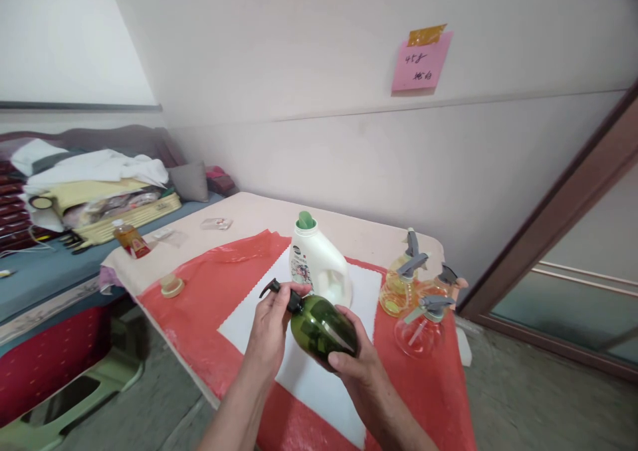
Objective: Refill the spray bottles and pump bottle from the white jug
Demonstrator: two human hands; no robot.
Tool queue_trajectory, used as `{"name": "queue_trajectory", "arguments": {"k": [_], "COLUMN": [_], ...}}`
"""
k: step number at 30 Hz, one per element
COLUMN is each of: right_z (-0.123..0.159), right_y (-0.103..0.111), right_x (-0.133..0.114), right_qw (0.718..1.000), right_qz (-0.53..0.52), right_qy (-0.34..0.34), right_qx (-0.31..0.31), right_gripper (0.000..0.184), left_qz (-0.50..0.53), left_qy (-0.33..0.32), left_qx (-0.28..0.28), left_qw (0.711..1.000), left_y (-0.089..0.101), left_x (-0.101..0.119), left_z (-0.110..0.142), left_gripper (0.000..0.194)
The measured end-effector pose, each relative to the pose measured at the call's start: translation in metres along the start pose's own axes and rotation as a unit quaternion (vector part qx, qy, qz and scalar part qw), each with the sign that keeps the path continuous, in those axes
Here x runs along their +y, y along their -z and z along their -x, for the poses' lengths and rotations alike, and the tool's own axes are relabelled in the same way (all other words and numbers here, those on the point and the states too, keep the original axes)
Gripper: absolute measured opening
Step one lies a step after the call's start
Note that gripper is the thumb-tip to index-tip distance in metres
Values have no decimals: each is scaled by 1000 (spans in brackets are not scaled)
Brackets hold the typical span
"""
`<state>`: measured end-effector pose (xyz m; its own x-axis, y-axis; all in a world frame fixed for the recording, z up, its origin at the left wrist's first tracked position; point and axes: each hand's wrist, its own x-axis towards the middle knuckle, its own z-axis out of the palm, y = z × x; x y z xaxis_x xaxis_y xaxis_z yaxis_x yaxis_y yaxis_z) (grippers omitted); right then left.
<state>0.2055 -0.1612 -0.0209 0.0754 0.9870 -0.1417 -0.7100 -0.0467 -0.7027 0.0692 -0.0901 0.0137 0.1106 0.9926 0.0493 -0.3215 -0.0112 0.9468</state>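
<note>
A dark green pump bottle (323,329) is held tilted on its side above the table, its black pump head (274,287) pointing up and left. My left hand (270,325) is closed around the black collar at the bottle's neck. Around the bottle's base is my right hand (359,355), thumb on the near side. Just behind stands a large white detergent jug (318,255) with a green spout and a side handle, upright on a white cloth (299,374). The jug's lower front is partly hidden by the hands and bottle.
Several clear spray bottles (420,335) with grey triggers stand at the table's right. A small translucent cap (172,285) lies on the red sheet (209,305) at left. Farther left is an amber bottle (130,240). A red-covered stool (54,351) stands beside the table.
</note>
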Motion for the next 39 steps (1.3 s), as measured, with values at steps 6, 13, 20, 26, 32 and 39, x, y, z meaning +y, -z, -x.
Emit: {"name": "queue_trajectory", "arguments": {"k": [6,13,20,26,32,39], "right_z": [2,2,0,1,0,2], "right_y": [9,8,8,7,6,5], "right_x": [-1,3,5,5,8,4], "right_qw": [998,976,993,984,986,988], "right_qz": [29,-42,2,-15,-3,-11], "right_qy": [-58,-215,-117,-179,-167,-157], "right_qx": [-6,-18,28,8,13,3], "right_gripper": [69,61,58,61,61,61], "left_qz": [51,86,146,147,131,158], "left_qy": [19,40,81,66,68,60], "left_qx": [-28,-45,34,-12,10,5], "left_qw": [998,994,985,987,989,986], "left_y": [-1,-8,-5,-7,-9,-9], "left_x": [3,6,-2,-1,0,7], "left_z": [1,3,-3,-1,1,2], "left_gripper": [31,33,29,34,28,34]}}
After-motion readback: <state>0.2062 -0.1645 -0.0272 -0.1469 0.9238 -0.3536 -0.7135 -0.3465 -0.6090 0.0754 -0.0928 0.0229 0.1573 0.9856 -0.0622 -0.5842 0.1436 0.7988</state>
